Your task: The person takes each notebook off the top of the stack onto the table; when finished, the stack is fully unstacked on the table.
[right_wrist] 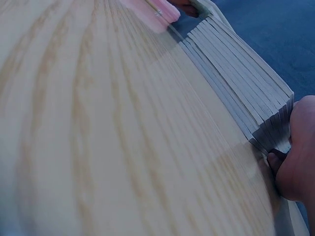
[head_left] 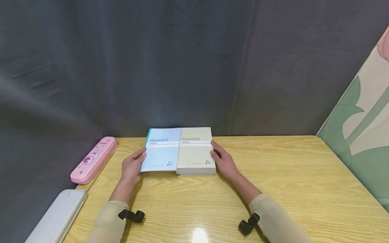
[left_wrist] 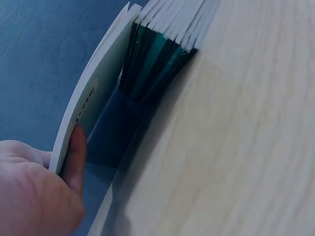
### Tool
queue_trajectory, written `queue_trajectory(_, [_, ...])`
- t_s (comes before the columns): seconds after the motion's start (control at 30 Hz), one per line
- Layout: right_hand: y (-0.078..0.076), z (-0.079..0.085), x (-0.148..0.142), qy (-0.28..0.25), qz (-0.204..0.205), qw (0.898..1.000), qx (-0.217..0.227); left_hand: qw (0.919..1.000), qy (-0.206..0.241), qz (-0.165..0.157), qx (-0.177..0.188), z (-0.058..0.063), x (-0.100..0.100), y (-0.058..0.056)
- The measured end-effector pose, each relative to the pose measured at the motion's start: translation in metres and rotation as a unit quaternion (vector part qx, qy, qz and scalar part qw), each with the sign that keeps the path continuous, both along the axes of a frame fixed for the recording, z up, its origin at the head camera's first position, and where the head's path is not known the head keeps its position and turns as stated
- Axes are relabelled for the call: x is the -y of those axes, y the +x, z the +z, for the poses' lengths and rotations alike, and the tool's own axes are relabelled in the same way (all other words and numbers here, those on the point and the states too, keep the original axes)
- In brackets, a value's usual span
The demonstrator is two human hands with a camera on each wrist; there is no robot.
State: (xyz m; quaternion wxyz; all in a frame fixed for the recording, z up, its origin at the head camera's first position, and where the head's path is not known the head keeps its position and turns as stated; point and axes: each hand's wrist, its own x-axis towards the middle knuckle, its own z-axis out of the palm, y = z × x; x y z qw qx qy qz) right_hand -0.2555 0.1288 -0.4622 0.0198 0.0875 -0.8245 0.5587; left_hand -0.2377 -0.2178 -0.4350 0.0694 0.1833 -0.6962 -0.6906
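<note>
Blue cover up, the notebook (head_left: 159,156) is pinched at its left edge by the fingers of your left hand (head_left: 131,167) and raised off the desk (head_left: 182,206), beside the cream-topped stack (head_left: 196,156), gripped along its right side by your right hand (head_left: 226,163). A loosened left pinch could drop the notebook; an uneven right squeeze could skew the stack. "Gambit" reads on both covers.
</note>
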Motion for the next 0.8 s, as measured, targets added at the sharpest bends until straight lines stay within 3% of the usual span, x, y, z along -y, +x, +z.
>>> queue_trajectory(0.53, [0.000,-0.002,0.000,0.007,-0.002,1.000,-0.006,0.9999,0.002,0.017,0.000,-0.019,0.039,0.002])
queue_trajectory(0.8, [0.002,0.000,0.000,-0.003,0.000,1.000,-0.007,0.9993,-0.024,0.024,0.012,-0.025,0.060,0.004])
